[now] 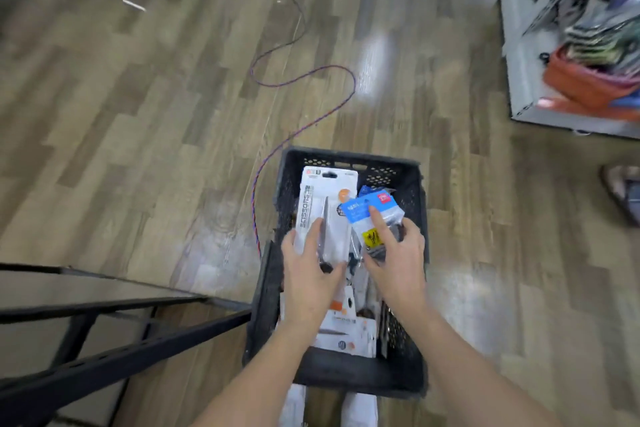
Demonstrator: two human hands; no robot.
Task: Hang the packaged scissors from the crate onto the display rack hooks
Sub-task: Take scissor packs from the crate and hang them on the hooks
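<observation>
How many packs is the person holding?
2. The left hand holds a white scissors pack over the crate; the right hand holds a blue pack beside it. More packs lie below, partly hidden.

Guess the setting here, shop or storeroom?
Probably a retail shop floor during restocking. Both hands lift carded, packaged scissors from a black perforated plastic crate on wood-look flooring, and a grey pegboard display rack hung with goods stands at upper right.
</observation>
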